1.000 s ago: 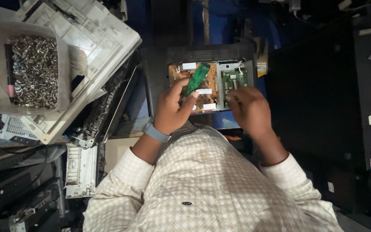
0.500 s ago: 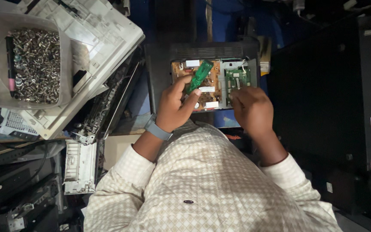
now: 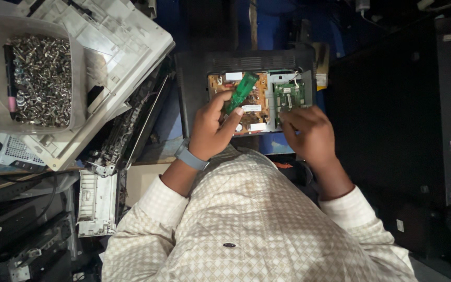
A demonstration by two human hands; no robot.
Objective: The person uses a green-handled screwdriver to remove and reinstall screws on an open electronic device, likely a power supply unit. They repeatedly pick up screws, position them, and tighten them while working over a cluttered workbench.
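A: What's in the left hand [image 3: 212, 128]?

B: A screwdriver with a green see-through handle [image 3: 241, 91]. The fingers are wrapped round the lower part of the handle and pinch it, with the handle slanting up and to the right over the brown circuit board [image 3: 225, 86].

A: And where does that board sit?

B: In the upper middle of the frame, inside an opened black device [image 3: 197, 78]. A smaller green circuit board [image 3: 288, 95] lies just to the right of the brown one in the same opening.

A: The right hand [image 3: 309, 133]?

B: It rests at the lower edge of the green board, fingers curled down onto it. I cannot tell whether they pinch anything; the fingertips are hidden.

A: Anything else about?

B: A clear plastic tub full of metal screws [image 3: 40, 78] sits in the upper left of the frame, resting on a white plastic printer cover [image 3: 126, 47]. Below it, at the left, lie more pale and dark machine parts [image 3: 97, 201]. The person wears a checked shirt and a wristband [image 3: 190, 156] on the left wrist.
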